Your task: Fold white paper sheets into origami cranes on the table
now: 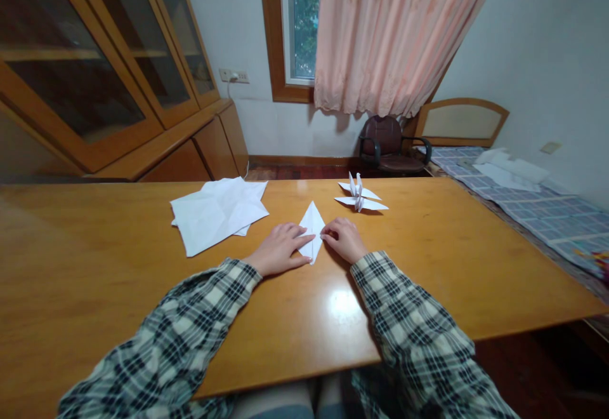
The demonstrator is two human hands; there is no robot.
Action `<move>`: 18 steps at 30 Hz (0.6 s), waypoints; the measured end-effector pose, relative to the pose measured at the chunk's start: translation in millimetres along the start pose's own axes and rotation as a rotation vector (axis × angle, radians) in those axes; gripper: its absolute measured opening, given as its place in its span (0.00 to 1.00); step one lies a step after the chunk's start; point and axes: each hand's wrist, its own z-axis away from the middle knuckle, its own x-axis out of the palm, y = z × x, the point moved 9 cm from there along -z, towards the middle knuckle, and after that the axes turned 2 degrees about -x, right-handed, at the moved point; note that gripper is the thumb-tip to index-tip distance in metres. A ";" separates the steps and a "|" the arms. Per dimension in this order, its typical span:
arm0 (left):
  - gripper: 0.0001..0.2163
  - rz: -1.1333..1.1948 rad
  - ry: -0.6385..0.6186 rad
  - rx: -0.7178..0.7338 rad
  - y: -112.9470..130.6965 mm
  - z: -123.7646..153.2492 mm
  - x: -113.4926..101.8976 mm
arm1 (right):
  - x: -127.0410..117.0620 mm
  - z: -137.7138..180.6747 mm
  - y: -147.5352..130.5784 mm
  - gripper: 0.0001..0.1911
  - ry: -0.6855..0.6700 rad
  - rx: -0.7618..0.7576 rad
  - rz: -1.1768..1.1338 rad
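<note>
At the far left stands one wooden cabinet with glass doors, behind the long orange-brown wooden table. On the table, left of centre, lies a loose pile of creased white paper sheets. At least two are there, since a second edge peeks out beneath the top one, but an exact count cannot be told.

Next comes the left hand in a checked sleeve, spread flat with its fingers pressing down on the left half of one white paper piece folded into a pointed kite shape. This lies at the table's middle, its tip pointing away from the person. The right hand is curled, its fingertips pinched on the right edge of the same white paper piece, so the two hands nearly meet across it.

Just beyond the right hand sits one finished white paper crane, wings spread. Behind it stands one dark office chair under a pink curtain. One bed with a blue checked cover runs along the right.
</note>
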 end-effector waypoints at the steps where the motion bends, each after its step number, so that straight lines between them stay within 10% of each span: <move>1: 0.25 -0.025 0.022 -0.026 2.0 -0.1 -1.2 | 0.4 0.5 -1.6 0.06 -0.005 -0.008 0.000; 13: 0.16 0.274 0.109 -0.002 -14.8 -3.3 -12.2 | 5.9 1.7 -3.8 0.11 -0.065 -0.013 0.019; 18: 0.28 0.437 0.005 0.074 -30.2 -0.3 -9.3 | 5.3 1.9 -3.7 0.11 -0.058 -0.020 0.007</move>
